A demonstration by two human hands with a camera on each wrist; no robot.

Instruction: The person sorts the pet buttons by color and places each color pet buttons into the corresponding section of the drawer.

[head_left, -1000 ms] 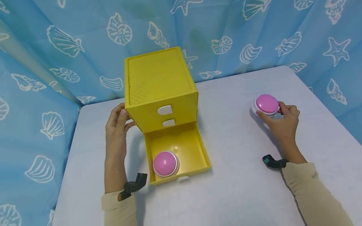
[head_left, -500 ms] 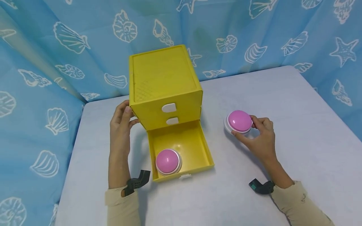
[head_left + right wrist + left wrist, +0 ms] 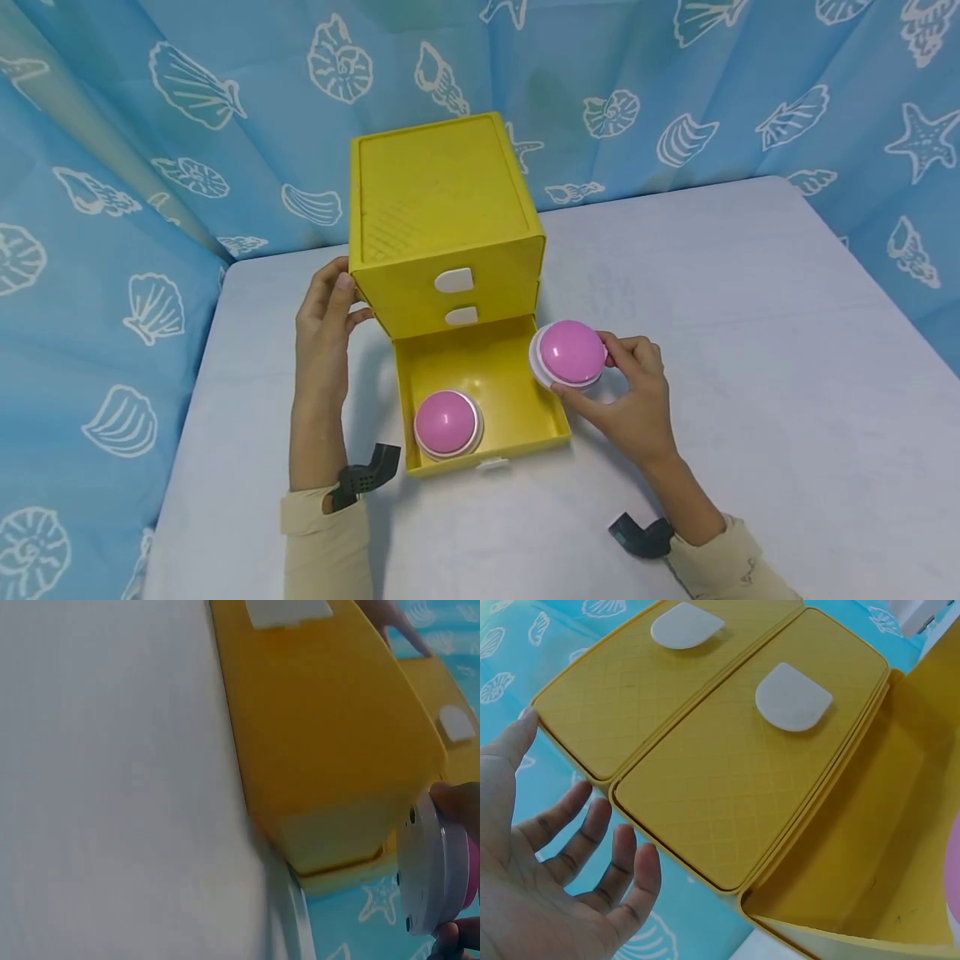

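A yellow drawer cabinet [image 3: 442, 208] stands on the white table [image 3: 712, 350], its bottom drawer [image 3: 517, 400] pulled out. One pink dome button [image 3: 446, 423] on a white base lies in the drawer's front left corner. My right hand [image 3: 611, 375] pinches a second pink button [image 3: 570, 352] just above the drawer's right rim; the right wrist view shows its white base [image 3: 431, 870] beside the drawer wall [image 3: 322, 727]. With straight fingers, my left hand [image 3: 333, 292] rests against the cabinet's left side. In the left wrist view the open palm [image 3: 547, 900] lies beside the two closed drawer fronts [image 3: 727, 765].
Blue shell-print curtains [image 3: 112, 208] close in the table at the back and on both sides. The cabinet sits near the back left. Bare table surface stretches to the right [image 3: 787, 417] and in front of the drawer.
My right hand has carried the pink button leftward from the table's right side to the open drawer's right rim. The left hand has stayed on the cabinet.
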